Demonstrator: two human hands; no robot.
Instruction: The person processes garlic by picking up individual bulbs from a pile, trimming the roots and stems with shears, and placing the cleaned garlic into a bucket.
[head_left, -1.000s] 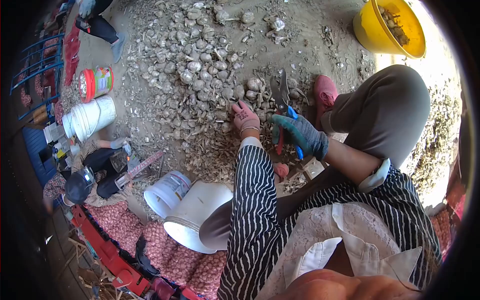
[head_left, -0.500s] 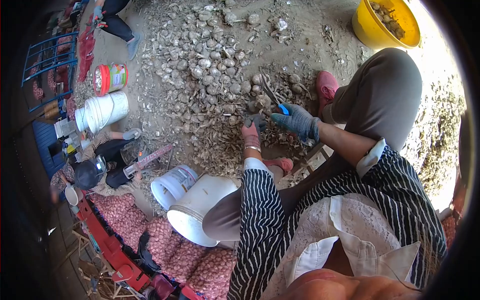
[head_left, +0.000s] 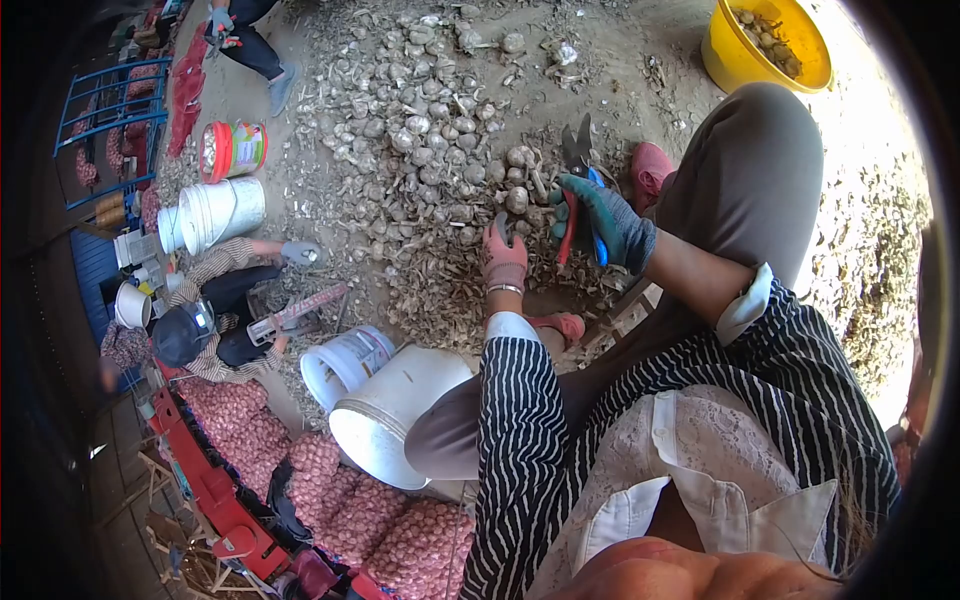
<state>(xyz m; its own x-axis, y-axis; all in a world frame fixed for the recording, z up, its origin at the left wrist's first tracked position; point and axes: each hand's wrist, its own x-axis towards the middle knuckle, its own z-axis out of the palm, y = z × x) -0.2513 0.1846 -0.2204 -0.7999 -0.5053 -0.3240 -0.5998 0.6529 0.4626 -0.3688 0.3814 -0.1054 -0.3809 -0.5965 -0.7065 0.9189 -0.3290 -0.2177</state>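
My right hand [head_left: 606,222], in a grey-green glove, is closed around pruning shears [head_left: 577,150] with red and blue handles. Their dark blades stand apart, pointing away from me over the ground. My left hand [head_left: 505,258], in a pink glove with dark fingertips, reaches toward the garlic pile with its fingers apart. I see nothing held in it. Just beyond those fingertips lies a garlic bulb [head_left: 516,200], and other bulbs with stems lie close by. A wide heap of garlic bulbs [head_left: 420,150] covers the ground ahead.
A yellow tub [head_left: 722,50] holding bulbs stands at upper right. White buckets [head_left: 400,385] are beside my left knee. A person [head_left: 215,310] sits at left near a red-and-white pail [head_left: 245,148]; another person's legs [head_left: 262,50] show above. Filled garlic sacks [head_left: 330,490] line the lower left.
The bulb that was at my left hand is no longer in it. My left hand has opened. The shears have turned and their handles have spread, while my right hand has shifted slightly away from me.
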